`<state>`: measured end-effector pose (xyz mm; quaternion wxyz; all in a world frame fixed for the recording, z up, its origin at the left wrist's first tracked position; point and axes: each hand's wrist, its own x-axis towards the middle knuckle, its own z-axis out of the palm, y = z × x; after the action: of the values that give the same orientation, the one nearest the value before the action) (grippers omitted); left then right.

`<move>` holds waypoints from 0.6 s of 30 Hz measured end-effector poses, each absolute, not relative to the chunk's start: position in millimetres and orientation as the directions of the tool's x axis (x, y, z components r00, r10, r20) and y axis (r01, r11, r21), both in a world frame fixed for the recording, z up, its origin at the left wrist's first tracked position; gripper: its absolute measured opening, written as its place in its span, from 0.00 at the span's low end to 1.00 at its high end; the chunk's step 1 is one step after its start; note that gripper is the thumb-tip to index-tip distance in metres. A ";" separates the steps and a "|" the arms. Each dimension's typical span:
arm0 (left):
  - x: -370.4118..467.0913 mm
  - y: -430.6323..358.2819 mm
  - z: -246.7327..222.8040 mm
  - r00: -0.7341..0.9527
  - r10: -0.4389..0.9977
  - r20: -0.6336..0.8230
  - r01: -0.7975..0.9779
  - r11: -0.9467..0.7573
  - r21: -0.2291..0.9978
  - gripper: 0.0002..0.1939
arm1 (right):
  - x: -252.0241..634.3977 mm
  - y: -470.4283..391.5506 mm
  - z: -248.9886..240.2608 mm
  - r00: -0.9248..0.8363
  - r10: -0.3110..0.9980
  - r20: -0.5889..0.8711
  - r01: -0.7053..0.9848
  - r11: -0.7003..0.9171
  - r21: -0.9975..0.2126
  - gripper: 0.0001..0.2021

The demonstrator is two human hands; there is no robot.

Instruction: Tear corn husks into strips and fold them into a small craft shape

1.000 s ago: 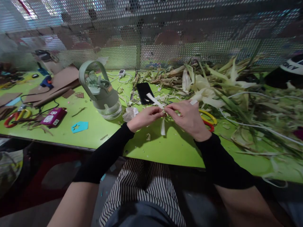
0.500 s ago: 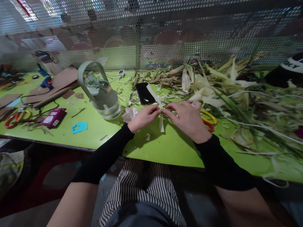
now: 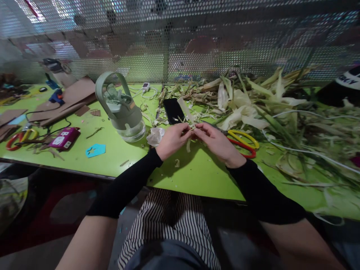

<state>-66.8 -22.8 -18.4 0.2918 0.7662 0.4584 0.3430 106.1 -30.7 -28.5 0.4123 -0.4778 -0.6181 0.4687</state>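
A pale strip of husk [image 3: 185, 109] runs up and away from between my hands, and a short end of it hangs below them. My left hand [image 3: 174, 138] pinches the strip from the left. From the right, my right hand [image 3: 216, 141] grips it too, fingertips nearly touching those of the left. The exact spot where the fingers meet is small and partly covered. Just behind them a black phone [image 3: 172, 109] lies on the green table [image 3: 197, 176]. Scissors with yellow and red handles [image 3: 244, 140] lie beside my right hand.
A green bottle [image 3: 123, 112] and crumpled white paper [image 3: 155, 136] are left of my hands. Husks [image 3: 242, 97] are heaped at the right, crossed by a white cable. Farther left are a purple box [image 3: 65, 138], a blue cutout [image 3: 95, 150], more scissors [image 3: 22, 138] and cardboard [image 3: 81, 90].
My right hand has turned and drawn lower, so more of the scissors' handles shows. My left hand has shifted slightly right, and the hanging end of the strip is now curled.
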 end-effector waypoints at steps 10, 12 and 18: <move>-65.4 -22.4 -20.5 0.448 0.849 0.280 0.487 -0.494 0.720 0.12 | 109.8 -26.5 -32.2 -0.163 0.981 0.106 0.187 0.136 -0.973 0.21; -64.9 -21.5 -22.1 0.461 0.829 0.316 0.506 -0.538 0.674 0.12 | 109.5 -25.6 -32.9 -0.164 0.981 0.101 0.194 0.133 -0.972 0.22; -64.6 -23.1 -21.1 0.366 0.894 0.259 0.455 -0.415 0.788 0.04 | 109.2 -27.5 -26.7 -0.133 0.981 0.145 0.230 0.173 -0.958 0.20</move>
<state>-64.6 -23.1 -21.1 0.3137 0.7647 0.4409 0.3500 109.2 -27.5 -26.7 0.4448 -0.4856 -0.6233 0.4217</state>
